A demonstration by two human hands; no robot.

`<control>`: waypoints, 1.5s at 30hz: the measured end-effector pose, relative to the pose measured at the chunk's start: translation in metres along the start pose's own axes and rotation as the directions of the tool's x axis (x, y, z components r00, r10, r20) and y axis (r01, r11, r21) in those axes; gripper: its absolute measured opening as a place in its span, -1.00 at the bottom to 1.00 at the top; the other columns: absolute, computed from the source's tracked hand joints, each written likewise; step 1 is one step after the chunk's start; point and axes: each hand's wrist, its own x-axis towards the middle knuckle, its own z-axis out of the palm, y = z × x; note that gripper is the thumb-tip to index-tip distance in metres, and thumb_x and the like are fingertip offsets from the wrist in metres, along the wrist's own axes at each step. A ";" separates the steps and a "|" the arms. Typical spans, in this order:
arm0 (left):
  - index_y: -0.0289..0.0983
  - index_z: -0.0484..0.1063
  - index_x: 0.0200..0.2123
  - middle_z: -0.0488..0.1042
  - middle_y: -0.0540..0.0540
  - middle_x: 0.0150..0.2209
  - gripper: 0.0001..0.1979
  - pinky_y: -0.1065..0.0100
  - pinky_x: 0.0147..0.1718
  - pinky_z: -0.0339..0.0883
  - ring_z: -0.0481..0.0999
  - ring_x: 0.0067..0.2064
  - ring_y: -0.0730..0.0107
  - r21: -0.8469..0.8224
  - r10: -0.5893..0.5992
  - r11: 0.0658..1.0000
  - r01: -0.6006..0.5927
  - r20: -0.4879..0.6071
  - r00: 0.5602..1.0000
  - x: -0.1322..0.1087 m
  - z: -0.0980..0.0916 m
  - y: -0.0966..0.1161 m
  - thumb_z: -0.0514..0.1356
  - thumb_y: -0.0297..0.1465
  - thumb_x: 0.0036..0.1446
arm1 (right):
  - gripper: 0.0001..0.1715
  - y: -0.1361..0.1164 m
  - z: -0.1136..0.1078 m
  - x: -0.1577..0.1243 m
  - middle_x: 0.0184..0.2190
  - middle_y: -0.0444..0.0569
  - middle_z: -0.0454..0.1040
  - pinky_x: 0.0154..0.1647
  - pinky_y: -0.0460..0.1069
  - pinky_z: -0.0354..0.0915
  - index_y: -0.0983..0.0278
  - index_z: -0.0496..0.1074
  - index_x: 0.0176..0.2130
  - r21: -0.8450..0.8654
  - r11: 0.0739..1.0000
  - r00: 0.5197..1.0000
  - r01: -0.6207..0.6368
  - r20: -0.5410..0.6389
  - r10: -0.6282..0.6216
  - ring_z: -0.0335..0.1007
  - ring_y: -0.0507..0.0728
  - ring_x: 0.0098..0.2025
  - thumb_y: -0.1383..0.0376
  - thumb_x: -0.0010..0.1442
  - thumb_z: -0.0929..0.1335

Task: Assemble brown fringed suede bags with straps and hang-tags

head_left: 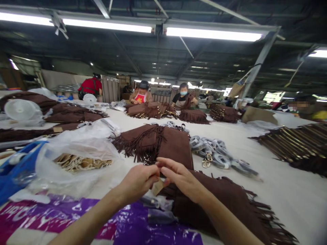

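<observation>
My left hand (141, 179) and my right hand (180, 178) meet fingertip to fingertip at the middle. The left one is closed in a pinch, and a small tan paper tag (157, 187) hangs just below its fingers. My right fingers are bent towards the left fingertips; what lies between them is too small to make out. Under my right forearm lies a dark brown fringed bag (217, 197). Beyond the hands is another brown fringed piece (176, 144). Plastic-wrapped grey straps (163, 204) lie below the hands.
At left, a clear plastic bag (76, 143) holds tan tags with white strings (84, 162), beside a blue basket (15, 173). Purple plastic (133, 226) covers the near edge. Wrapped straps (219, 151) and stacked fringed bags (293, 143) lie right. Co-workers (183, 97) stand across the table.
</observation>
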 end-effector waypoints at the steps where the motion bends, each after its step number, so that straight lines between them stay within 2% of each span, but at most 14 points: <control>1: -0.22 0.43 -0.39 0.50 0.02 -0.48 -0.84 0.43 -0.42 0.15 0.42 -0.43 0.39 0.023 0.010 1.000 -0.010 -0.002 1.000 0.005 -0.002 0.006 0.05 -0.46 0.13 | -0.55 -0.001 0.008 -0.002 -0.18 -0.04 0.42 -0.29 -0.02 0.40 0.25 0.33 0.04 0.153 0.987 0.996 -0.050 0.086 0.037 0.40 0.11 -0.21 0.09 0.24 0.30; 3: -0.22 0.39 -0.40 0.48 0.03 -0.50 -0.85 0.45 -0.45 0.13 0.41 -0.44 0.41 0.012 -0.005 1.000 0.004 0.023 1.000 0.012 -0.005 0.012 0.04 -0.52 0.07 | -0.52 -0.001 0.017 -0.004 -0.31 -0.11 0.40 -0.44 -0.09 0.36 0.25 0.34 -0.05 0.314 0.941 0.978 -0.127 0.197 0.066 0.36 0.03 -0.37 -0.03 0.20 0.35; 6: -0.23 0.29 -0.44 0.39 0.08 -0.57 -0.86 0.49 -0.54 0.11 0.35 -0.53 0.48 -0.153 -0.022 0.987 0.038 0.108 0.994 0.018 -0.008 0.011 0.00 -0.49 0.12 | -0.50 0.003 0.017 -0.006 -0.39 -0.16 0.40 -0.61 -0.18 0.14 0.27 0.35 -0.14 0.313 0.942 0.978 -0.125 0.197 0.064 0.13 -0.09 -0.56 -0.07 0.16 0.39; 9: -0.22 0.26 -0.40 0.34 0.11 -0.57 -0.84 0.50 -0.59 0.10 0.29 -0.57 0.51 -0.269 -0.031 0.961 0.058 0.103 0.994 0.021 -0.005 0.006 -0.04 -0.40 0.22 | -0.55 0.005 0.009 -0.005 -0.37 -0.14 0.42 -0.57 -0.17 0.11 0.29 0.39 -0.16 0.224 0.973 0.986 -0.047 0.166 0.009 0.13 -0.07 -0.53 -0.02 0.17 0.40; 14: -0.23 0.28 -0.38 0.31 0.14 -0.60 -0.85 0.50 -0.52 0.10 0.26 -0.55 0.53 -0.304 -0.025 0.952 0.035 0.038 0.999 0.023 0.007 0.006 -0.02 -0.41 0.23 | -0.80 0.007 -0.005 -0.005 -0.41 -0.15 0.46 -0.25 -0.07 0.26 0.28 0.47 -0.26 -0.057 0.993 0.993 0.098 -0.057 -0.102 0.33 0.05 -0.34 0.18 0.22 0.37; 21: -0.20 0.19 -0.32 0.31 0.14 -0.59 -0.91 0.50 -0.63 0.07 0.21 -0.60 0.52 -0.592 0.012 0.801 0.083 0.155 0.988 0.023 0.022 0.024 -0.03 -0.35 0.24 | -0.79 -0.006 -0.028 -0.034 -0.54 -0.19 0.42 -0.41 -0.12 0.18 0.27 0.48 -0.49 -0.332 0.941 0.978 0.071 -0.162 -0.131 0.30 0.01 -0.45 0.27 0.16 0.38; 23: -0.20 0.22 -0.33 0.34 0.11 -0.54 -0.87 0.47 -0.54 0.15 0.29 -0.53 0.49 -0.466 0.024 0.883 0.062 0.176 0.984 0.015 0.029 0.028 -0.05 -0.37 0.27 | -0.78 -0.011 -0.037 -0.052 -0.52 -0.17 0.46 -0.38 -0.11 0.20 0.26 0.49 -0.47 -0.417 0.907 0.971 0.056 -0.187 -0.146 0.34 0.02 -0.44 0.25 0.19 0.36; 26: -0.22 0.34 -0.32 0.46 -0.01 -0.36 -0.88 0.34 -0.32 0.26 0.42 -0.32 0.34 -0.082 0.044 0.996 -0.026 0.227 0.973 -0.005 0.051 0.026 0.04 -0.40 0.25 | -0.76 -0.009 -0.047 -0.086 -0.53 -0.16 0.48 -0.42 -0.12 0.22 0.24 0.47 -0.47 -0.503 0.864 0.968 -0.023 -0.228 -0.106 0.37 0.04 -0.46 0.24 0.21 0.35; 31: -0.26 0.44 -0.13 0.48 -0.20 -0.06 -0.79 0.02 -0.05 0.28 0.42 -0.02 -0.03 0.285 -0.138 0.957 0.062 0.258 0.956 -0.033 0.103 0.020 0.15 -0.51 0.15 | -0.74 0.023 -0.036 -0.140 -0.53 -0.13 0.47 -0.45 -0.14 0.24 0.24 0.49 -0.45 -0.552 0.829 0.984 -0.090 -0.179 -0.012 0.40 0.03 -0.47 0.25 0.25 0.33; 34: -0.26 0.46 -0.16 0.52 -0.19 -0.12 -0.81 0.05 -0.08 0.31 0.45 -0.07 0.01 0.324 -0.190 0.941 0.092 0.286 0.939 -0.038 0.110 0.026 0.10 -0.52 0.19 | -0.74 0.039 -0.023 -0.155 -0.53 -0.14 0.45 -0.46 -0.15 0.22 0.24 0.46 -0.44 -0.588 0.805 0.984 -0.079 -0.178 -0.033 0.36 0.01 -0.50 0.27 0.27 0.31; 37: -0.24 0.48 -0.24 0.52 -0.15 -0.18 -0.81 0.13 -0.13 0.34 0.48 -0.13 0.10 0.280 -0.145 0.959 0.044 0.352 0.925 -0.036 0.096 0.031 0.06 -0.40 0.27 | -0.73 0.042 -0.016 -0.156 -0.52 -0.15 0.44 -0.47 -0.15 0.20 0.24 0.41 -0.43 -0.604 0.793 0.974 -0.075 -0.216 -0.072 0.33 0.00 -0.51 0.28 0.29 0.27; 39: -0.24 0.49 -0.26 0.50 -0.14 -0.19 -0.73 0.15 -0.12 0.33 0.47 -0.13 0.14 0.259 -0.126 0.965 0.045 0.308 0.943 -0.030 0.085 0.030 -0.02 -0.39 0.32 | -0.73 0.043 -0.013 -0.152 -0.53 -0.16 0.42 -0.47 -0.16 0.19 0.24 0.39 -0.44 -0.605 0.795 0.970 -0.044 -0.215 -0.110 0.32 -0.01 -0.51 0.30 0.29 0.26; 42: -0.21 0.45 -0.10 0.45 -0.14 -0.06 -0.79 0.15 -0.03 0.28 0.40 -0.02 0.13 0.248 -0.057 0.969 0.015 0.164 0.985 -0.014 0.078 0.022 0.09 -0.45 0.23 | -0.75 0.046 -0.008 -0.141 -0.55 -0.18 0.40 -0.47 -0.16 0.17 0.24 0.38 -0.45 -0.607 0.795 0.966 0.005 -0.201 -0.160 0.30 -0.02 -0.52 0.32 0.27 0.26; 45: -0.15 0.41 0.02 0.44 -0.12 -0.07 -0.64 0.19 -0.05 0.28 0.38 -0.02 0.14 0.217 0.048 0.972 -0.092 0.202 0.978 -0.001 0.082 0.008 0.18 -0.47 0.13 | -0.77 0.053 -0.003 -0.127 -0.53 -0.16 0.40 -0.44 -0.15 0.17 0.25 0.39 -0.43 -0.618 0.785 0.965 0.028 -0.188 -0.182 0.32 -0.01 -0.50 0.34 0.27 0.26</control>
